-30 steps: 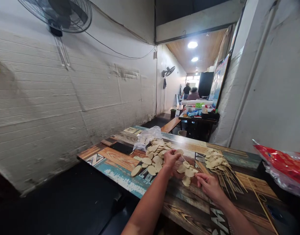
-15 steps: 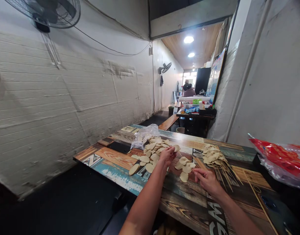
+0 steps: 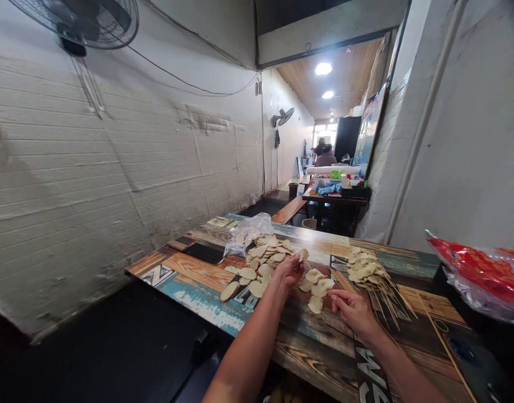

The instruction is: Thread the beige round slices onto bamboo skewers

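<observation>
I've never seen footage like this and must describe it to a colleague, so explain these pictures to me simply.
There is no machine here: you see a person's two bare hands, viewed from a camera worn on that person's head, looking forward and down.

The left hand pinches a pale slice near the far end of a thin stick. The right hand grips the near end, with more pale slices between the hands.

On the patterned table lie a pile of loose slices, a clear plastic bag behind it, and, to the right, a stack of loaded sticks. At far right sits a red and clear package.
</observation>
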A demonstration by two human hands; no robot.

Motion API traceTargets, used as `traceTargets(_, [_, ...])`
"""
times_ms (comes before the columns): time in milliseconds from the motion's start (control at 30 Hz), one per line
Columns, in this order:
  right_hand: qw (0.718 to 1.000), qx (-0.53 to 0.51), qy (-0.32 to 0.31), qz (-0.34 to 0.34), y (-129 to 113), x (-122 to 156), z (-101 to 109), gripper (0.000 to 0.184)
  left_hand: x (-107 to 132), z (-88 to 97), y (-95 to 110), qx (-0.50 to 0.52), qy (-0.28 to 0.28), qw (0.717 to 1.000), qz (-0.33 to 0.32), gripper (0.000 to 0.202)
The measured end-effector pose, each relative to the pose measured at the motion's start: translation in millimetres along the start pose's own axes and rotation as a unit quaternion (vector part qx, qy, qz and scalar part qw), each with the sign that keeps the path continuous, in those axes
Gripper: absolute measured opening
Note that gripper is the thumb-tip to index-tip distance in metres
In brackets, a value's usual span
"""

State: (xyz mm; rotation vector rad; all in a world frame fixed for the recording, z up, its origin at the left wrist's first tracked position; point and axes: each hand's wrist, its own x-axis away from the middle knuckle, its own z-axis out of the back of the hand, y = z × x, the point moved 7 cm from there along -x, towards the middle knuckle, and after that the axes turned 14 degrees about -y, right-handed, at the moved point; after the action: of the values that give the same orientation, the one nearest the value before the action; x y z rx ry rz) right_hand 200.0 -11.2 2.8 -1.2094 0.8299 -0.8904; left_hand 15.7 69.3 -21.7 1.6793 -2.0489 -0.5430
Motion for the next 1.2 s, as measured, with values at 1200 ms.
traceTargets(1200, [1.0,-0.012,0.003,-0.022,-6,5,-8,0.04,8,-21.7,-12,-0.074,-0.019,0.996,-0.038,0.016])
